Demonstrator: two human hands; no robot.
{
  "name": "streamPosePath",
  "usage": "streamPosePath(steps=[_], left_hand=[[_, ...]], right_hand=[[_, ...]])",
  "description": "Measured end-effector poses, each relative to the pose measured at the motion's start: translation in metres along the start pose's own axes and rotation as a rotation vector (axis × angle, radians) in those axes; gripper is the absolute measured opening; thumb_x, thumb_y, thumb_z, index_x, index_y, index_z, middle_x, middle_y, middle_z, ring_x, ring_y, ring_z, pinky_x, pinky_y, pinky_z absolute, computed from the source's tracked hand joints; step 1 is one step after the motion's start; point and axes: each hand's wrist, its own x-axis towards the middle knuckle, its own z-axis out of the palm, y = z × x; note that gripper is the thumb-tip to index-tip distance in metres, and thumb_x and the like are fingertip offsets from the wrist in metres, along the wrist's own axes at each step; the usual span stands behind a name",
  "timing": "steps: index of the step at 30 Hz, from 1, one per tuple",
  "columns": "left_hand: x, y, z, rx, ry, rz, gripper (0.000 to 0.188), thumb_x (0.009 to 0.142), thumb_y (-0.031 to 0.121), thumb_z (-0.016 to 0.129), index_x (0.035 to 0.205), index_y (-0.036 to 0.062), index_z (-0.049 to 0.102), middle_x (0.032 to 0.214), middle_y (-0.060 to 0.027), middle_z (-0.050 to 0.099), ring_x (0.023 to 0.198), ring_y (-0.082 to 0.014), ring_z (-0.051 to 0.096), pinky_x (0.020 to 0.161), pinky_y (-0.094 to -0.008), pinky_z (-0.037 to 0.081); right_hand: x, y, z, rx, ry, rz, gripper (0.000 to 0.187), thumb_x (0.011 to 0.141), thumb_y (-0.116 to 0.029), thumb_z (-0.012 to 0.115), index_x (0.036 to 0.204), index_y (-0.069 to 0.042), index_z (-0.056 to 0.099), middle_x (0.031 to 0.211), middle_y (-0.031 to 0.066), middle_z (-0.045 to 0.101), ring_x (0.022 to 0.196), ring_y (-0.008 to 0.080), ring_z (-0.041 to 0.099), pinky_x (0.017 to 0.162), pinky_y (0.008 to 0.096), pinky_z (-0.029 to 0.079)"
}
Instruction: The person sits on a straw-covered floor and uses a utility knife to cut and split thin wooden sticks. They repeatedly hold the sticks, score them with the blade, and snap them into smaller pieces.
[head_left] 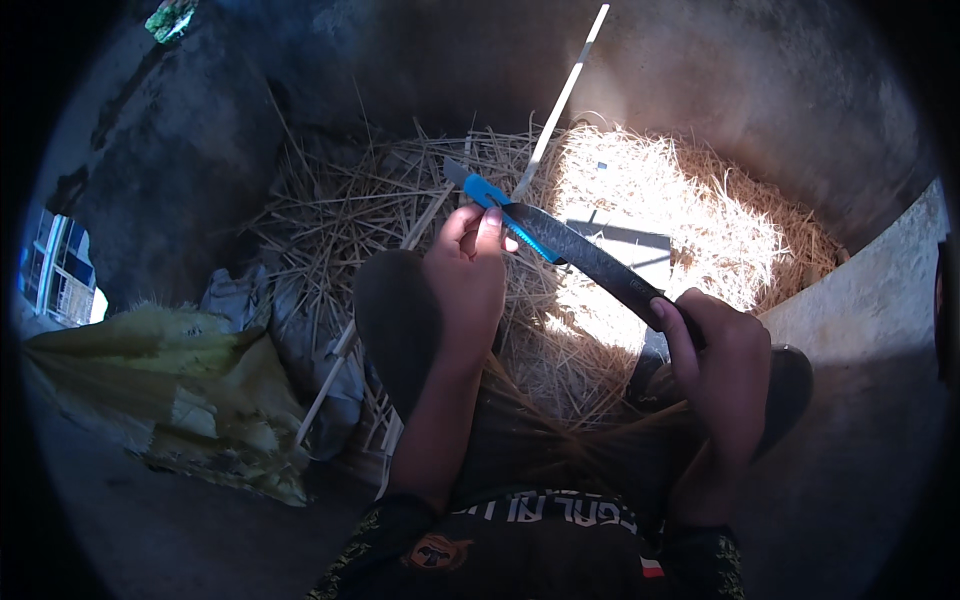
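My left hand (470,252) is closed, thumb and fingers pinching a blue utility knife (482,190). Its short grey blade points up and to the left. My right hand (722,355) grips the near end of a long, dark, slightly curved knife (600,268), held slantwise in front of me. The far tip of the dark knife meets or overlaps the blue body beside my left fingertips; whether they touch, I cannot tell. Behind both tools a thin pale stick (568,95) slants up toward the wall, its lower end hidden near the blue knife.
Pale shavings and split strips (690,195) cover the floor ahead, sunlit on the right. A yellowish woven sack (190,395) lies at the left beside longer strips (325,395). A grey wall (690,70) curves round the far side. My knees flank the work.
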Motion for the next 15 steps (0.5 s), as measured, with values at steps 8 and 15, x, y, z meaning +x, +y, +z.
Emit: streamPosePath(steps=[8,15], left_hand=[[0.003,-0.002,-0.001,-0.076,-0.086,-0.003,0.022,0.102,0.012,0.056,0.115,-0.0022,0.067,0.074,-0.0004,0.063,0.057,-0.0016,0.047,0.051,-0.0182,0.033],[0.003,-0.002,-0.007,-0.155,-0.146,-0.071,0.023,0.101,0.01,0.058,0.118,-0.0035,0.064,0.084,-0.0011,0.065,0.069,-0.0047,0.054,0.063,-0.0202,0.041]], right_hand=[[0.024,0.066,0.023,0.557,-0.416,0.221,0.03,0.095,-0.026,0.067,0.077,-0.002,0.067,0.054,-0.0014,0.047,0.052,0.0053,0.044,0.049,0.0278,0.035],[0.032,0.067,0.014,0.789,-0.516,0.409,0.028,0.096,-0.028,0.066,0.081,-0.005,0.067,0.06,-0.0061,0.051,0.053,0.0013,0.044,0.047,0.0213,0.034]])
